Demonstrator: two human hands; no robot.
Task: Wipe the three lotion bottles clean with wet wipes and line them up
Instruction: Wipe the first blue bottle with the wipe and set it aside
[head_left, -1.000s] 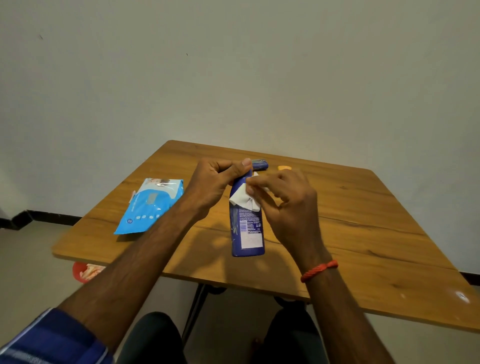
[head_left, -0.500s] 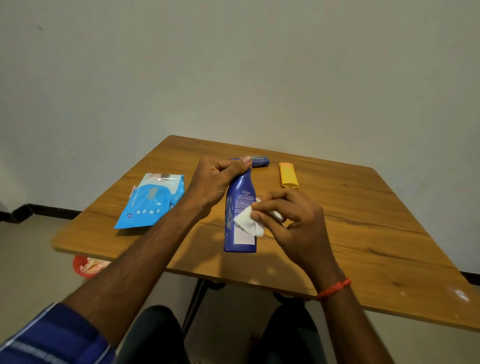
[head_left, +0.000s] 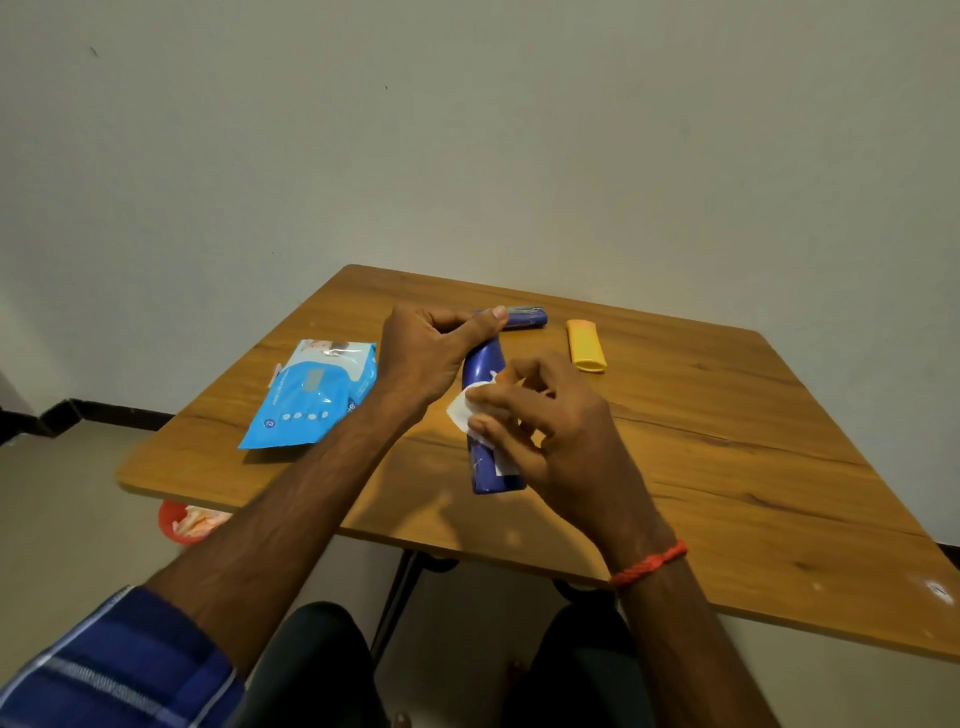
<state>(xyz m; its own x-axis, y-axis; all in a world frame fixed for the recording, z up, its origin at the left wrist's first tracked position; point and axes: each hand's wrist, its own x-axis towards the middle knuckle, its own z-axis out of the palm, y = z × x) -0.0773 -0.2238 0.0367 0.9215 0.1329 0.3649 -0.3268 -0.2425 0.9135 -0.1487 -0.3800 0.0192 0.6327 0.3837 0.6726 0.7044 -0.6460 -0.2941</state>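
Left grip clamps blue bottle at cap, upright on tabletop; right grip pinches wet wipe vs bottle side. Wipes pack at 9 o'clock, yellow bottle at 1.

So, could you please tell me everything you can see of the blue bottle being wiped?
The blue bottle is dark, glossy, plastic-looking, narrowing toward its top, with a pale label patch partly hidden. It stands on the table, leaning slightly. The left hand grips its top; the right hand presses a white wet wipe against its middle.

Left hand fisted, thumb extended; right hand fingers pinched.
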